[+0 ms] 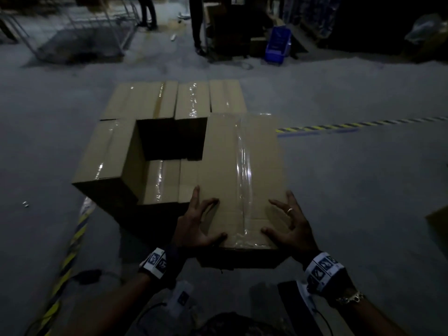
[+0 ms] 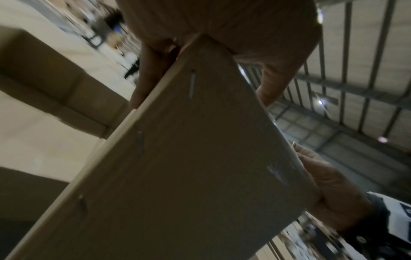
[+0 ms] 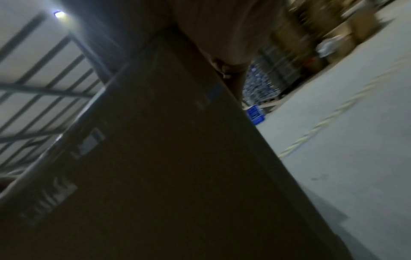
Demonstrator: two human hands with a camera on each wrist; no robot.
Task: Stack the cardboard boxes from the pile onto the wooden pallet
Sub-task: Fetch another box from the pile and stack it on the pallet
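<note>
I hold a taped cardboard box (image 1: 242,166) by its near corners, just right of a gap in the stack. My left hand (image 1: 198,221) grips the near left corner, with fingers on the top and side. My right hand (image 1: 288,224), wearing a ring, grips the near right corner. In the left wrist view the fingers (image 2: 151,70) straddle the box's edge (image 2: 189,158). In the right wrist view the box's dark side (image 3: 166,158) fills the frame. Stacked boxes (image 1: 145,100) stand ahead, with a lower one (image 1: 162,183) in front. The pallet is hidden beneath them.
Yellow-black floor tape runs at the right (image 1: 363,123) and near left (image 1: 70,246). A blue crate (image 1: 277,44), a metal cart (image 1: 80,32) and two people's legs (image 1: 197,25) are at the far side. Another box's corner (image 1: 438,224) shows at the right edge.
</note>
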